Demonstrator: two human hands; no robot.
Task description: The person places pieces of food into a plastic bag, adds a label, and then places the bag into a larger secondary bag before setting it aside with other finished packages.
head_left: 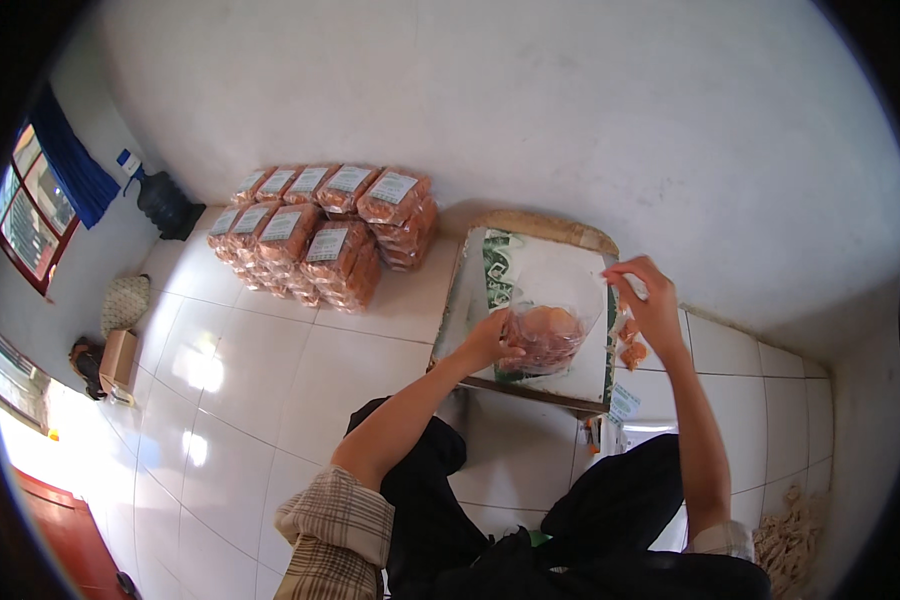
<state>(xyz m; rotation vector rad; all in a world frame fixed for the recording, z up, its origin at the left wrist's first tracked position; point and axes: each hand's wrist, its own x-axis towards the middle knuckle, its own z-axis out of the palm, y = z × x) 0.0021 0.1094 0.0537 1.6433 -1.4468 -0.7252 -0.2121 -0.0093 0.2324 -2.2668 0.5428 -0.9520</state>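
Note:
A clear plastic pack of reddish-brown food pieces point(550, 340) lies on a small low table point(562, 262) in front of me. My left hand point(492, 340) grips the pack's left side, thumb toward me. Raised over the table's right edge, my right hand point(652, 298) has thumb and forefinger pinched together. Whatever is between those fingertips is too small to make out. Below that hand, beside the table, are some small orange-brown pieces point(632, 350).
Stacked plastic packs with pale labels point(345, 225) stand against the wall, left of the table. A dark water jug point(166, 203) is in the far left corner. A pale blue label sheet point(625, 402) is beside my right knee. A tan fibrous heap point(792, 535) lies at lower right.

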